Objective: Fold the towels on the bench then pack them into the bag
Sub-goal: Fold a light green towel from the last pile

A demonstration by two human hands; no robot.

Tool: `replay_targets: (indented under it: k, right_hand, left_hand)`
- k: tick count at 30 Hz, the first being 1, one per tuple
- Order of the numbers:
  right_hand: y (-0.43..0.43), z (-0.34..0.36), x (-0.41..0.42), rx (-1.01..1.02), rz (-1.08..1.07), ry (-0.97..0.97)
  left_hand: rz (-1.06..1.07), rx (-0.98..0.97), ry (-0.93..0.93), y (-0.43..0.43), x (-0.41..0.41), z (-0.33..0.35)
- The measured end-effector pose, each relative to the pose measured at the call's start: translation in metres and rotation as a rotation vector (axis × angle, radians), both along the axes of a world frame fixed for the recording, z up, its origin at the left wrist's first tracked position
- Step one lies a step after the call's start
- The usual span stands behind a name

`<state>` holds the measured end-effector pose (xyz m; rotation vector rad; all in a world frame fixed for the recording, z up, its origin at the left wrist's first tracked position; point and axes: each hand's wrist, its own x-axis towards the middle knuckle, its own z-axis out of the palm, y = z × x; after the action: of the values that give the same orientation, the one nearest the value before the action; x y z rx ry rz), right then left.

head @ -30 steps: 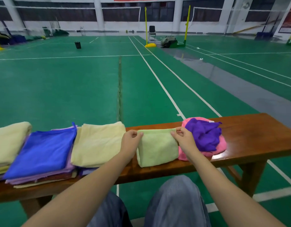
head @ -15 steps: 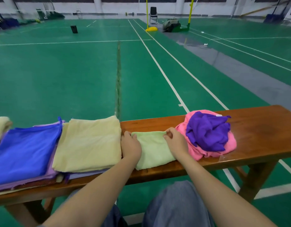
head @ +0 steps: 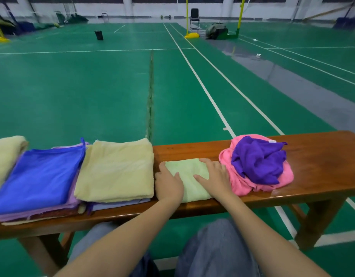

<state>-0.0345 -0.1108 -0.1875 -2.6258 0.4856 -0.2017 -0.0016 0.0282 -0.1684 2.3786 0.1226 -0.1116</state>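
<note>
The person wears faded blue-grey denim jeans [head: 216, 248], loose and softly creased over both knees, at the frame's 6 o'clock. The left forearm [head: 120, 234] enters from 7 o'clock and the right forearm [head: 258, 224] from 5 o'clock, both uncovered along their visible length. The left hand [head: 168, 184] and right hand [head: 216, 176] are bare too.

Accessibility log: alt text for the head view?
Left hand and right hand press a folded green towel flat on a wooden bench. Folded yellow towel and blue towel lie to its left; crumpled purple towel on pink towel, right.
</note>
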Motion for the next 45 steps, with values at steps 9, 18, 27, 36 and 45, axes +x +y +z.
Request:
replay_targets:
  k: [9, 18, 27, 36, 45]
  right_hand:
    - [0.000, 0.020, -0.004, 0.421, 0.066, -0.193]
    - [-0.005, 0.068, -0.025, 0.554, 0.068, -0.305]
    - [0.078, 0.112, 0.005, 0.670, 0.186, -0.333]
    - [0.156, 0.088, 0.041, 0.531, 0.228, -0.077]
    - [0.155, 0.044, 0.038, 0.105, 0.410, -0.066]
  left_hand:
    - [-0.264, -0.349, 0.162, 0.021, 0.005, 0.007]
    - [-0.331, -0.634, 0.145, 0.023, -0.007, 0.032]
    - [-0.201, -0.850, 0.100, 0.118, 0.011, 0.100]
    - [-0.179, 0.033, -0.237, 0.193, 0.043, 0.089]
    - [-0.448, 0.436, -0.269, 0.167, 0.038, 0.041]
